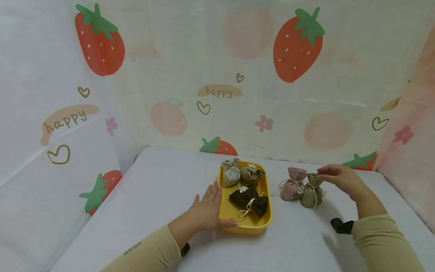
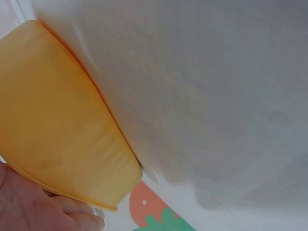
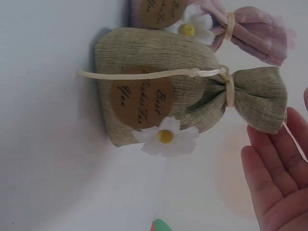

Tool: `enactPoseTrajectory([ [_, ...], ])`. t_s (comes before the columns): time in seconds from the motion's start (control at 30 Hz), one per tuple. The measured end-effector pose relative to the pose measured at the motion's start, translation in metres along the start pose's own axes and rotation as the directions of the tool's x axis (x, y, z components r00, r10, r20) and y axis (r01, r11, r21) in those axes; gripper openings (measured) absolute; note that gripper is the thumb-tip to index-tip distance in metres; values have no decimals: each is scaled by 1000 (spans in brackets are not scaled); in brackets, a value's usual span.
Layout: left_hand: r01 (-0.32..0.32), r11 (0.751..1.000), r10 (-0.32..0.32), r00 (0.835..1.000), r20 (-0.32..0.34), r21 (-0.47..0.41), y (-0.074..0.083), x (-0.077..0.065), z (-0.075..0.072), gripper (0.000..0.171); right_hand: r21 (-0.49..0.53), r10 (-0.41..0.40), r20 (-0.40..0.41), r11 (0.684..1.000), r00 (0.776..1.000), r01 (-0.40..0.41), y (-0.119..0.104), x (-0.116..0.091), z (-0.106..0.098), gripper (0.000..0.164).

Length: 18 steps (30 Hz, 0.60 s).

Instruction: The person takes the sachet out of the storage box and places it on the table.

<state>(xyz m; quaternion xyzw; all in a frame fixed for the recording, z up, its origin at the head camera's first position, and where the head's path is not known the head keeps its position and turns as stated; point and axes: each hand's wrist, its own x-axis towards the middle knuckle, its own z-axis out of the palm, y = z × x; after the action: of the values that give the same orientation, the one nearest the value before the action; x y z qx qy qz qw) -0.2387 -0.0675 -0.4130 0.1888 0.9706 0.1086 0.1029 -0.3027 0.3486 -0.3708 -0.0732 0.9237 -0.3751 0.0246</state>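
Note:
My left hand (image 1: 206,208) lies along the left side of the yellow tray (image 1: 222,215), fingers straight and thumb over its front rim. Inside the tray sit a pale grey pouch (image 1: 231,176), an olive-brown pouch (image 1: 251,175) and a dark brown pouch (image 1: 247,199) lying on its side. To the right, my right hand (image 1: 340,179) has its fingertips at the gathered top of an upright green drawstring pouch (image 1: 310,194). That pouch bears a round label (image 3: 142,96) and a white flower (image 3: 166,136). A pink pouch (image 1: 291,187) stands close beside it.
White cloth (image 1: 142,211) covers the table. A curtain (image 1: 190,56) printed with strawberries and hearts hangs behind and at both sides. On the underside of my right wrist sits a black camera mount (image 1: 341,226).

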Motion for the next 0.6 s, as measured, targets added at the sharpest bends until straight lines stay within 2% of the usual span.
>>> enactPoseTrajectory([
  [0.33, -11, 1000, 11, 1000, -6, -3, -2, 0, -1, 122, 33, -39, -9, 999, 999, 39, -23, -2, -8, 52],
  [0.6, -5, 1000, 5, 1000, 3, -12, -2, 1, -1, 123, 39, -125, 21, 992, 992, 124, -50, 4, 7, 41],
])
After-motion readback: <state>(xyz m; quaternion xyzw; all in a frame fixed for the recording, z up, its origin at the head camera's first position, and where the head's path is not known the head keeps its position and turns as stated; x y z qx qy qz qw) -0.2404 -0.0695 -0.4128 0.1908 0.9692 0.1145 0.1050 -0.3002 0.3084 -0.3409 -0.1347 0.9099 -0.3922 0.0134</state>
